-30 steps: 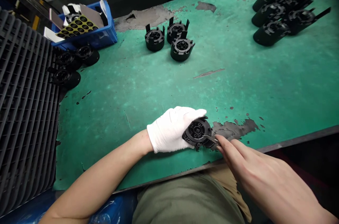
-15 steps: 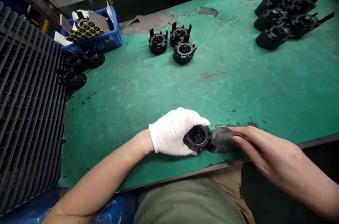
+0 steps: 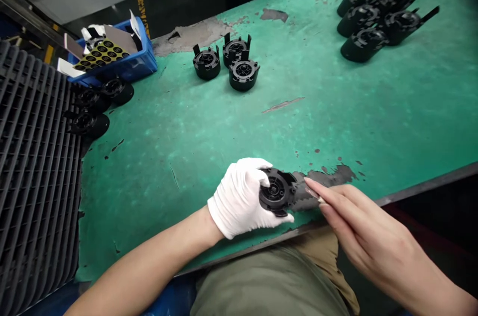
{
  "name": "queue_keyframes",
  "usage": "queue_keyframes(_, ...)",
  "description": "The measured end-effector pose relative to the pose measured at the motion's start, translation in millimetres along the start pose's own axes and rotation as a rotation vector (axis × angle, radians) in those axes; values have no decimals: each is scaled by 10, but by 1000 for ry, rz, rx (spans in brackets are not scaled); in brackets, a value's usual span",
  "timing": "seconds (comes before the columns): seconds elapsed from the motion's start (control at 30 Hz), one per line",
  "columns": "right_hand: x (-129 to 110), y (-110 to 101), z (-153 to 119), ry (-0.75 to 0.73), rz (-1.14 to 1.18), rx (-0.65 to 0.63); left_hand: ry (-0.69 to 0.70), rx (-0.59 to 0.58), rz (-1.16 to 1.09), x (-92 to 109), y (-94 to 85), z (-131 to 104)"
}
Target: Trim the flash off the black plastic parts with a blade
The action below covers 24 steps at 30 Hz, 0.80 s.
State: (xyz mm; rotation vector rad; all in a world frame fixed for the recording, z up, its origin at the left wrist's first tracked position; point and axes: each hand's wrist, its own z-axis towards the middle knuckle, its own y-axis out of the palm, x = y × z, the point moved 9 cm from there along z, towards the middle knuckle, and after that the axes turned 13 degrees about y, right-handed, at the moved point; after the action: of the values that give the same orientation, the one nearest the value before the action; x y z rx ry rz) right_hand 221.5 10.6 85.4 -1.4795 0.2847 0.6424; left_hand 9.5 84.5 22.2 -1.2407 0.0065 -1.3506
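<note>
My left hand [image 3: 239, 199], in a white glove, is closed around the side of a black round plastic housing [image 3: 275, 190] low over the bench's front edge. The housing's ringed face is turned up toward me, and a dark tab sticks out at its upper right. Bare, my right hand [image 3: 368, 229] is a little to the right of it. Thumb and fingers there pinch a thin, small, blade-like piece [image 3: 313, 194], mostly hidden by the fingers, so its exact kind cannot be made out. It points toward the housing, apparently just short of it.
Three similar black housings [image 3: 243, 75] stand mid-bench, several more [image 3: 363, 43] at the far right, and others [image 3: 89, 124] at the left. A blue bin [image 3: 144, 59] holds cardboard and a yellow sticker sheet [image 3: 100, 54]. Stacked black grid trays [image 3: 33, 171] border the green bench [image 3: 179, 132].
The housing has been turned in my left hand, its tab swinging from lower right to upper right. My right hand has shifted slightly left and down. The whole view has moved a little.
</note>
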Motion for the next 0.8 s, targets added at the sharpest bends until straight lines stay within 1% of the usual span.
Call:
queue_keyframes(0.03, 9, -8, -22, 10, -25, 0, 5, 56, 12, -6, -13, -30)
queue_keyframes(0.1, 9, 17, -97, 10, -100, -19, 24, 91, 11, -3, 8, -55)
queue_keyframes(0.17, -17, 84, -174, -7, -185, -51, 34, 66, 3, 6, 41, -39)
queue_keyframes(0.23, -60, 134, -214, -20, -259, -47, 21, 18, 2, 2, 63, -5)
queue_keyframes(0.37, -175, 205, -190, -45, -334, -29, -28, -68, -33, -20, 85, 46)
queue_keyframes(0.53, -298, 197, -164, -90, -449, 20, -49, -114, -72, 19, 97, 101)
queue_keyframes(0.6, -304, 182, -170, -86, -499, 17, -53, -92, -69, 57, 74, 128)
queue_keyframes(0.7, -288, 154, -176, -64, -534, -5, -49, -28, -38, 123, 9, 164)
queue_keyframes(0.8, -288, 169, -188, -73, -596, -27, -31, 11, 0, 178, -31, 178)
